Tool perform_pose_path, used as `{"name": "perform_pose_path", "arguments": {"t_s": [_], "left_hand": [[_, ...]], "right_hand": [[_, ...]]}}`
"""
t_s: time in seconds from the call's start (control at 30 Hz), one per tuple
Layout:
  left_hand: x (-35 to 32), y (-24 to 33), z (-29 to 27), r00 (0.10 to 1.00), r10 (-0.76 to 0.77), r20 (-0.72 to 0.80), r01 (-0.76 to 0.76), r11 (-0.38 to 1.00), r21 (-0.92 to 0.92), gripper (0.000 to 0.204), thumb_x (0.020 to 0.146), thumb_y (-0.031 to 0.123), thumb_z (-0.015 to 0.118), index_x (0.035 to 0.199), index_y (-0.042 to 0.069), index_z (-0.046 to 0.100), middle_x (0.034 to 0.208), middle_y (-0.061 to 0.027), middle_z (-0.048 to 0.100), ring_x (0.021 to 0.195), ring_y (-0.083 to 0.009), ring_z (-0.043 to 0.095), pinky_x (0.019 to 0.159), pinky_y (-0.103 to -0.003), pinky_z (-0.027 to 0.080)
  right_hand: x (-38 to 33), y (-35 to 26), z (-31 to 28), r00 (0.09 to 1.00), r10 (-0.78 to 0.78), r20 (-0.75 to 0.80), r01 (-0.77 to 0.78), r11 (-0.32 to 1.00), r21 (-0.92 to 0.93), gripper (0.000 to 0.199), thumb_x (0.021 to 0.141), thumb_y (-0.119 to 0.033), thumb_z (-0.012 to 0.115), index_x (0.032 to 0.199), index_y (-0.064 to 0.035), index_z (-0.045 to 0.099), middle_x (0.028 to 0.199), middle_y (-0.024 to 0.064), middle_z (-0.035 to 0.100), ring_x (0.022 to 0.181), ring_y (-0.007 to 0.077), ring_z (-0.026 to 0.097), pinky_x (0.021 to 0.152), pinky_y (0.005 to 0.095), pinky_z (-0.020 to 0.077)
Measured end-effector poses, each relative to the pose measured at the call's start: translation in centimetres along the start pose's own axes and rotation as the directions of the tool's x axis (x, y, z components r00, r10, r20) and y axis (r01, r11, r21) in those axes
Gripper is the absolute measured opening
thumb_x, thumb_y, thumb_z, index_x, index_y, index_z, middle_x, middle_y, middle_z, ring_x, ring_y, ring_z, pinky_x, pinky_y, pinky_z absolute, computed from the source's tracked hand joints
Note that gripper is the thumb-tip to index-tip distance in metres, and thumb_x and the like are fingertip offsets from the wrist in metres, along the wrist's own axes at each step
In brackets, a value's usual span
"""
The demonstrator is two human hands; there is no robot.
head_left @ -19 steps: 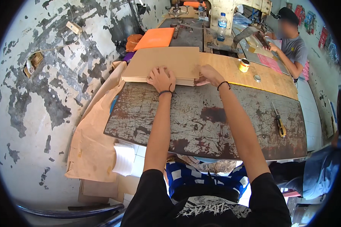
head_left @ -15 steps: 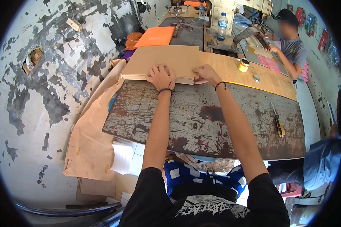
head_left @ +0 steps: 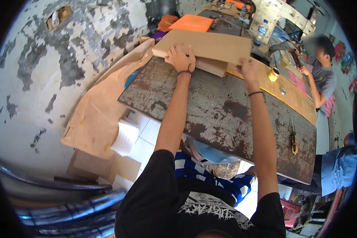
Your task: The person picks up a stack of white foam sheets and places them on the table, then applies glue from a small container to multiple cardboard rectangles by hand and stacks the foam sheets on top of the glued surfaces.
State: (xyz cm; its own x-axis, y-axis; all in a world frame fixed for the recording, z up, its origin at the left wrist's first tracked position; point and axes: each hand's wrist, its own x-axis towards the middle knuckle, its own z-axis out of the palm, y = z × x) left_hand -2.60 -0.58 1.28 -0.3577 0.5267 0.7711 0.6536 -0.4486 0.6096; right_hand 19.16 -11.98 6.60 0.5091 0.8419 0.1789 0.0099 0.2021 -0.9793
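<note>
A stack of tan cardboard sheets [head_left: 210, 45] lies at the far end of a rusty metal worktable [head_left: 222, 115]. My left hand [head_left: 181, 58] grips the near edge of the top sheet at its left part, fingers curled over it. My right hand [head_left: 246, 68] pinches the same sheet at its near right corner. Both arms reach straight out across the table, each with a dark band on the wrist. The sheets under the top one show as a thicker block [head_left: 210, 66] between my hands.
A person in a grey shirt [head_left: 323, 75] works at the far right beside a yellow tape roll [head_left: 273, 74]. A yellow-handled tool [head_left: 294, 139] lies near the table's right edge. Brown paper [head_left: 103, 107] hangs off the left side. An orange sheet [head_left: 191, 23] and a water bottle [head_left: 261, 31] stand behind.
The view has tilted and swung, so the table now runs diagonally. Both hands stay on the top cardboard sheet; the right hand has shifted toward its near right corner.
</note>
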Motion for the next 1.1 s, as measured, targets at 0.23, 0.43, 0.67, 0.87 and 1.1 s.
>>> {"name": "perform_pose_path", "arguments": {"t_s": [0.23,0.43,0.67,0.87,1.1], "left_hand": [[3.4,-1.6,-8.2,0.922,-0.089,0.376,0.193,0.950,-0.247,0.061,0.097,0.053,0.057,0.126,-0.001,0.063,0.121,-0.0218,0.065,0.115,-0.0384,0.059,0.100,-0.047,0.043],[-6.7,1.2,-20.0,0.381,-0.234,0.894,0.678,0.729,-0.098,0.054,0.101,0.033,0.065,0.137,-0.006,0.057,0.102,-0.0095,0.073,0.091,-0.0152,0.067,0.083,-0.029,0.052],[-4.9,3.8,-18.6,0.631,-0.137,0.763,0.680,0.572,-0.459,0.043,0.102,0.018,0.060,0.137,-0.007,0.058,0.120,-0.0088,0.070,0.109,-0.0148,0.065,0.099,-0.030,0.049],[5.5,-2.2,-7.9,0.721,-0.295,0.627,0.693,0.315,-0.648,0.043,0.103,0.032,0.054,0.129,0.000,0.063,0.123,-0.0088,0.067,0.110,-0.0207,0.065,0.094,-0.033,0.050],[7.2,-10.2,-0.5,0.942,0.005,0.334,-0.022,0.999,0.047,0.071,0.084,0.060,0.072,0.132,0.009,0.063,0.111,-0.0116,0.070,0.102,-0.0274,0.065,0.095,-0.041,0.049]], "right_hand": [[-15.7,-5.0,-13.0,0.995,-0.096,0.041,0.098,0.994,-0.054,0.039,0.106,-0.032,0.057,0.122,0.0032,0.054,0.093,0.0069,0.064,0.077,0.0109,0.063,0.067,0.0261,0.0538],[-28.2,-2.6,-19.4,0.986,0.093,-0.137,-0.084,0.994,0.070,0.035,0.108,-0.028,0.054,0.125,0.0025,0.050,0.090,0.0077,0.063,0.068,0.0122,0.062,0.056,0.0288,0.0546],[-23.0,-5.3,-15.0,0.992,0.103,-0.079,-0.096,0.991,0.095,0.037,0.107,-0.024,0.054,0.132,0.0032,0.047,0.096,0.0099,0.066,0.072,0.0137,0.063,0.060,0.0284,0.0543],[-8.5,-1.9,-6.7,0.997,0.060,0.038,-0.062,0.996,0.060,0.043,0.105,-0.032,0.057,0.129,0.0035,0.051,0.104,0.0102,0.066,0.080,0.0147,0.067,0.068,0.0302,0.0601],[-0.5,2.0,-0.5,0.992,-0.048,0.118,0.110,0.785,-0.610,0.041,0.096,-0.034,0.061,0.097,0.0058,0.068,0.082,0.0198,0.071,0.079,0.0274,0.074,0.069,0.0416,0.0583]]}}
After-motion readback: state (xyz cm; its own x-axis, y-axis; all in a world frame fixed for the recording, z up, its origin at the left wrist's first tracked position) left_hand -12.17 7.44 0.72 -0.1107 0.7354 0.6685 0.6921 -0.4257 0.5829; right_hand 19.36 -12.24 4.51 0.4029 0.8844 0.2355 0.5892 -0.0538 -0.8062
